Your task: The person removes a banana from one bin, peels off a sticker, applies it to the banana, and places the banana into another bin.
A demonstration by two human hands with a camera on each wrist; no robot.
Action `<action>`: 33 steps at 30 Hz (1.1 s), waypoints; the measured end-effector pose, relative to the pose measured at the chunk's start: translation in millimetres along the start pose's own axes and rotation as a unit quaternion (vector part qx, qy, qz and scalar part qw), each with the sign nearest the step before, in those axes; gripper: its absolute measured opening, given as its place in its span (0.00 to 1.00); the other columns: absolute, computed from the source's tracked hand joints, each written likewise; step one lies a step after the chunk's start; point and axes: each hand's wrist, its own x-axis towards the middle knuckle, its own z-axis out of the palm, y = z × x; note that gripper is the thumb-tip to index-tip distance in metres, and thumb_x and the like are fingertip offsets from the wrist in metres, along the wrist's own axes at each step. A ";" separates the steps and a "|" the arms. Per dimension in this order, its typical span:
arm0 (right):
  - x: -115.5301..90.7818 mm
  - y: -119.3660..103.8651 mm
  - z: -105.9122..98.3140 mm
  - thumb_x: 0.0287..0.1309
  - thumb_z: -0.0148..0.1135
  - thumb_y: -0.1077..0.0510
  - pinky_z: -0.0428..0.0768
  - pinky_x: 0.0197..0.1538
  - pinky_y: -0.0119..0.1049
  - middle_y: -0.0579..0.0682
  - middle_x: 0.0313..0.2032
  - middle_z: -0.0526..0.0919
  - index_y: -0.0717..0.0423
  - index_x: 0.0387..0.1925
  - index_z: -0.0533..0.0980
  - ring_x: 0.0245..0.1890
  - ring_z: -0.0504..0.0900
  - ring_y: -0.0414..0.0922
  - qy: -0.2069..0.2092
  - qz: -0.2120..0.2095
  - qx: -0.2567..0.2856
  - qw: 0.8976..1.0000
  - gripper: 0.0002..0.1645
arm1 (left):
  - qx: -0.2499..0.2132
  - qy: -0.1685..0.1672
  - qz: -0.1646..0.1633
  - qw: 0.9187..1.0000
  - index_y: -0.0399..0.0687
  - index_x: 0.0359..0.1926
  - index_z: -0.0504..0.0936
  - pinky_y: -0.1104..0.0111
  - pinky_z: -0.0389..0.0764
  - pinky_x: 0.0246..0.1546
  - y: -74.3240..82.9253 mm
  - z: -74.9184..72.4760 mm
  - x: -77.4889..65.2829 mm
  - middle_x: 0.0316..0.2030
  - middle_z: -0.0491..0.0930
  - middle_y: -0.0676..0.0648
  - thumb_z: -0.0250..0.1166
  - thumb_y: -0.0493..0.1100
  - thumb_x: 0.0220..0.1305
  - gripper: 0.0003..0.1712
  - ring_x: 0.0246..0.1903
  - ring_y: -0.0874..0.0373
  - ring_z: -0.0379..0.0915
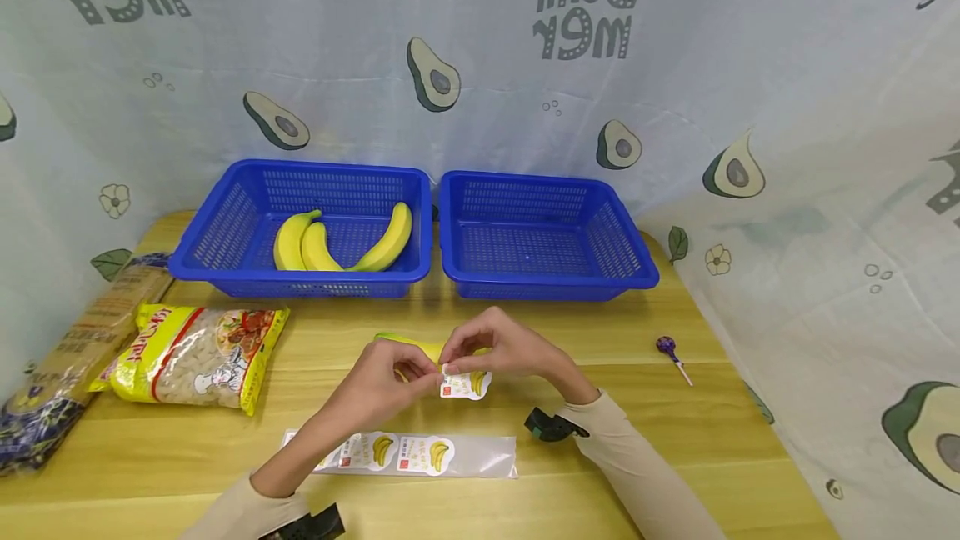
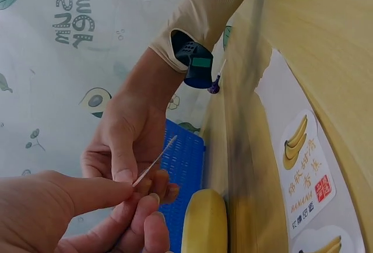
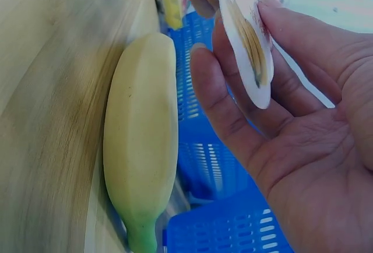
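Note:
A white banana sticker with a printed banana picture is held up between both hands over the table. My left hand pinches one end of it between thumb and finger. Thumb and fingers of my right hand pinch the same sticker close by; in the left wrist view it appears edge-on as a thin sheet. Behind the hands a yellow banana with a green stem end lies on the table, partly hidden in the head view. A sticker strip bearing several banana stickers lies near my left forearm.
Two blue baskets stand at the back: the left basket holds bananas, the right basket nothing visible. At left lie a yellow food bag and a long brown package. A purple lollipop lies at right.

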 end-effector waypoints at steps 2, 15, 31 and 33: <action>2.3 -0.1 0.7 0.66 0.71 0.72 0.91 0.45 0.42 0.59 0.38 0.91 0.68 0.42 0.87 0.36 0.86 0.39 0.005 0.004 -0.001 1.000 0.05 | -0.001 0.001 -0.002 1.000 0.43 0.35 0.92 0.69 0.84 0.37 -1.4 -0.5 0.6 0.29 0.87 0.54 0.73 0.37 0.69 0.04 0.32 0.59 0.81; 5.2 4.7 -4.6 0.62 0.72 0.76 0.91 0.42 0.38 0.62 0.39 0.90 0.76 0.45 0.83 0.36 0.87 0.40 0.075 0.038 0.008 0.996 0.10 | 0.006 0.021 -0.042 0.999 0.40 0.34 0.91 0.69 0.83 0.38 -3.8 -12.3 7.3 0.27 0.85 0.52 0.70 0.36 0.67 0.05 0.31 0.58 0.79; 6.9 11.2 -4.7 0.60 0.75 0.74 0.89 0.36 0.33 0.62 0.38 0.91 0.71 0.39 0.86 0.32 0.88 0.41 0.149 0.070 -0.059 0.985 0.06 | 0.039 0.067 -0.093 0.993 0.43 0.31 0.90 0.69 0.80 0.32 -16.4 -15.0 18.7 0.26 0.84 0.52 0.69 0.35 0.64 0.05 0.27 0.60 0.78; 7.6 12.6 -4.1 0.60 0.75 0.74 0.89 0.37 0.33 0.62 0.37 0.91 0.71 0.39 0.86 0.32 0.88 0.41 0.154 0.070 -0.071 0.983 0.06 | 0.045 0.074 -0.095 0.992 0.43 0.30 0.89 0.70 0.79 0.31 -18.7 -13.7 20.7 0.25 0.84 0.52 0.69 0.34 0.63 0.05 0.26 0.60 0.77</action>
